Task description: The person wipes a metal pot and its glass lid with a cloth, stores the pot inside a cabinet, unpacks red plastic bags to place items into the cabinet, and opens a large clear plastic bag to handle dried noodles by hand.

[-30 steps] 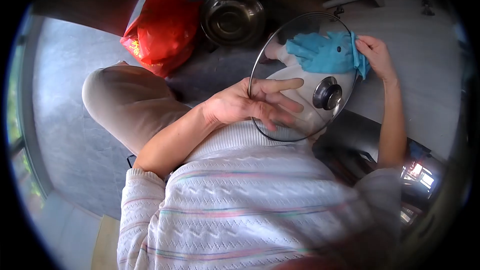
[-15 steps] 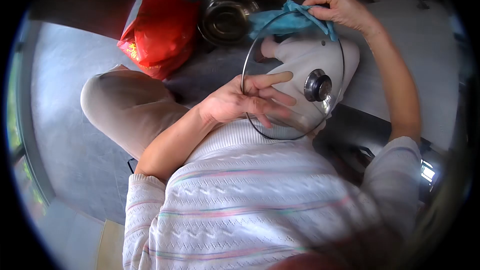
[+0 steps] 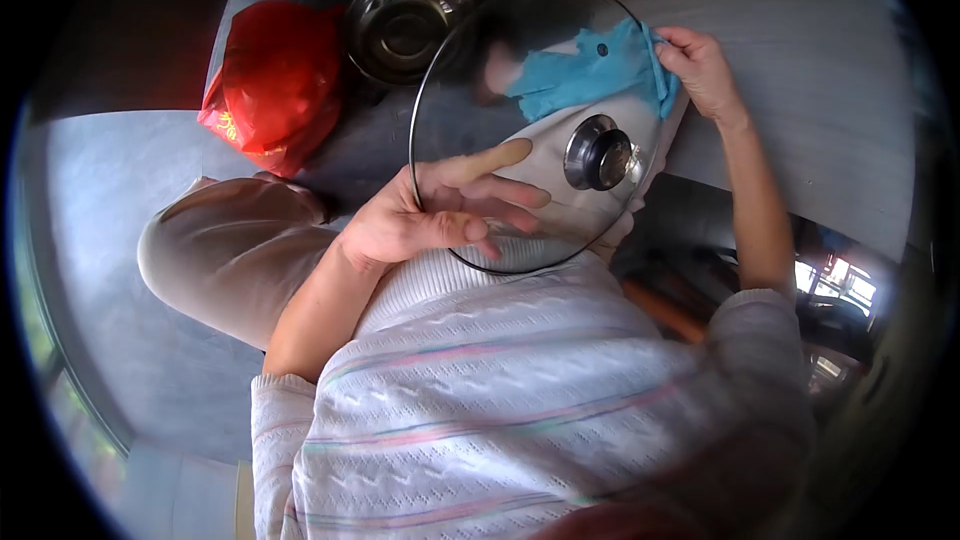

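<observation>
A round glass lid (image 3: 480, 70) with a metal rim and a dark knob (image 3: 598, 153) is tilted in front of my lap. My left hand (image 3: 440, 205) supports it at the left edge, its fingers spread against the glass. At the upper right rim, my right hand (image 3: 700, 70) pinches a blue cloth (image 3: 575, 80). Much of the cloth shows through the glass, and its edge folds at the rim under my right fingers. The exact contact of the left fingertips with the glass is hard to make out.
A red plastic bag (image 3: 275, 80) sits on the floor at the upper left. Beside it stands a shiny metal bowl (image 3: 408, 25). My bent knee (image 3: 220, 250) is at the left. A dark glossy surface (image 3: 700, 240) lies by my right side.
The lid and my left hand have shifted left in view. My right hand has moved lower, and the blue cloth, bunched at the top rim before, is now more spread out behind the glass.
</observation>
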{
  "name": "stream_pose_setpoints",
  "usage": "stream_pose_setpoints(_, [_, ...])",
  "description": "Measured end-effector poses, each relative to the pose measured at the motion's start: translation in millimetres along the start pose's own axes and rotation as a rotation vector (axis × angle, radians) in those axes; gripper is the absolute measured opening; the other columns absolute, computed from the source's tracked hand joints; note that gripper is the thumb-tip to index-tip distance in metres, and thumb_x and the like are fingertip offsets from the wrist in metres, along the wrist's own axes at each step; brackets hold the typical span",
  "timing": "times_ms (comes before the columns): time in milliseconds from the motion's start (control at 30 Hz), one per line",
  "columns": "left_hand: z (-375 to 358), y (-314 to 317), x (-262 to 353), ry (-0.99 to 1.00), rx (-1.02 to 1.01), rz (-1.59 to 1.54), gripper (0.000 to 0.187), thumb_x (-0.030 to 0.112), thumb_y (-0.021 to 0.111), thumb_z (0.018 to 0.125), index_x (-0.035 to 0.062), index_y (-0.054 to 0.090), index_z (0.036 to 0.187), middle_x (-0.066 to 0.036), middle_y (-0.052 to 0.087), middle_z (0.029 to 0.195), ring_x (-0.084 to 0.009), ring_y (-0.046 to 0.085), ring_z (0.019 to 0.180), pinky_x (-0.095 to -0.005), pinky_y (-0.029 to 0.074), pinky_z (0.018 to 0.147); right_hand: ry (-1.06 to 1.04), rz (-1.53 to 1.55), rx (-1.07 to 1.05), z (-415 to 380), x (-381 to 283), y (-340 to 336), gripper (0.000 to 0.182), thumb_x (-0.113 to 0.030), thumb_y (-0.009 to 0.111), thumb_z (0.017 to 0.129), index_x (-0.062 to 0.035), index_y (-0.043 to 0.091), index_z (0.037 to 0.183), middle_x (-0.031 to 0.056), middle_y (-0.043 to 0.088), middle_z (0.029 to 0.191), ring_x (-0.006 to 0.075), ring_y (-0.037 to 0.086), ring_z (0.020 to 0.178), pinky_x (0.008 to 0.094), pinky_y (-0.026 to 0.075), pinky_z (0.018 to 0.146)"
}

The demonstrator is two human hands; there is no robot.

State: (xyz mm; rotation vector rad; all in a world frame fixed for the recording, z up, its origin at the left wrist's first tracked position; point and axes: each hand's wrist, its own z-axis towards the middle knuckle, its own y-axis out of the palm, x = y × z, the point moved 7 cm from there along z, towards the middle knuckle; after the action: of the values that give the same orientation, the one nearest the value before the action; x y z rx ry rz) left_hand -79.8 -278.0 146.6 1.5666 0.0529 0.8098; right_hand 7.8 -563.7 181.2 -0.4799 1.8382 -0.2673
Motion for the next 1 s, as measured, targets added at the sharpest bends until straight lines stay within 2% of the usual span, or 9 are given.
stream_pose_setpoints(100, [-1,-6,15,0.043,-0.158,0.002,0.063,0.012,0.061,0.078,-0.0172,0.033,0.127,-0.037,0.045,0.119,-0.0441,0.051,0.110,-0.0399,0.055,0.073,-0.075,0.001,-0.028,5,-17,7,0.020,-0.004,0.055,0.086,0.0037,0.062,0.103,-0.0014,0.061,0.084,0.0032,0.053,0.074,0.0174,0.043,0.069])
stream_pose_setpoints(133, [2,-8,22,0.031,-0.132,0.017,0.069,0.023,0.063,0.075,-0.0218,0.038,0.120,-0.039,0.046,0.116,-0.0447,0.051,0.109,-0.0403,0.056,0.068,-0.099,-0.005,-0.044,10,-24,8,0.020,-0.004,0.055,0.086,0.0036,0.062,0.103,-0.0015,0.061,0.084,0.0032,0.053,0.074,0.0172,0.043,0.069])
stream_pose_setpoints(200, [2,-15,30,0.000,-0.127,0.002,0.075,0.029,0.063,0.075,-0.0190,0.033,0.125,-0.039,0.047,0.116,-0.0446,0.054,0.105,-0.0392,0.056,0.065,-0.130,-0.091,-0.076,17,-42,18,0.021,-0.003,0.055,0.086,0.0033,0.062,0.104,-0.0016,0.061,0.084,0.0033,0.053,0.074,0.0171,0.044,0.068])
stream_pose_setpoints(300, [3,-12,39,-0.055,-0.172,-0.096,0.076,0.023,0.060,0.077,-0.0150,0.025,0.132,-0.039,0.048,0.114,-0.0442,0.057,0.100,-0.0378,0.057,0.062,-0.157,-0.167,-0.136,26,-73,39,0.020,-0.003,0.055,0.086,0.0034,0.063,0.103,-0.0016,0.062,0.084,0.0033,0.054,0.075,0.0173,0.044,0.069])
stream_pose_setpoints(400, [-10,-15,41,0.020,-0.169,0.064,0.077,0.017,0.059,0.077,-0.0115,0.018,0.136,-0.038,0.049,0.113,-0.0434,0.059,0.097,-0.0363,0.057,0.061,-0.154,-0.192,-0.201,35,-80,54,0.020,-0.003,0.055,0.086,0.0030,0.062,0.103,-0.0017,0.062,0.084,0.0033,0.053,0.074,0.0174,0.044,0.068])
stream_pose_setpoints(433, [-14,-16,40,0.047,-0.164,0.035,0.071,0.009,0.056,0.076,-0.0123,0.021,0.135,-0.036,0.050,0.113,-0.0423,0.060,0.095,-0.0345,0.057,0.061,-0.142,-0.174,-0.195,35,-77,57,0.020,-0.003,0.055,0.086,0.0030,0.062,0.103,-0.0017,0.062,0.084,0.0031,0.053,0.074,0.0173,0.044,0.068])
stream_pose_setpoints(567, [-21,-17,38,0.098,-0.142,0.000,0.068,0.002,0.054,0.074,-0.0126,0.025,0.134,-0.035,0.051,0.113,-0.0405,0.061,0.094,-0.0333,0.056,0.060,-0.067,-0.093,-0.131,27,-51,54,0.019,-0.004,0.056,0.086,0.0031,0.062,0.102,-0.0019,0.062,0.083,0.0024,0.053,0.072,0.0167,0.044,0.067])
stream_pose_setpoints(867, [-32,-27,64,0.210,0.063,0.037,0.072,0.010,0.056,0.073,-0.0109,0.024,0.135,-0.036,0.051,0.113,-0.0461,0.057,0.099,-0.0370,0.057,0.061,0.100,0.034,-0.032,-7,-7,43,0.015,-0.007,0.058,0.087,0.0020,0.062,0.098,-0.0018,0.062,0.083,0.0025,0.054,0.072,0.0171,0.044,0.067])
stream_pose_setpoints(1000, [-32,-38,81,0.333,0.153,0.098,0.075,0.010,0.054,0.076,-0.0066,0.016,0.138,-0.036,0.045,0.120,-0.0471,0.053,0.106,-0.0396,0.057,0.067,0.026,0.257,0.154,-5,-12,24,0.017,-0.009,0.058,0.088,0.0021,0.062,0.100,0.0002,0.063,0.086,0.0040,0.055,0.076,0.0181,0.044,0.070])
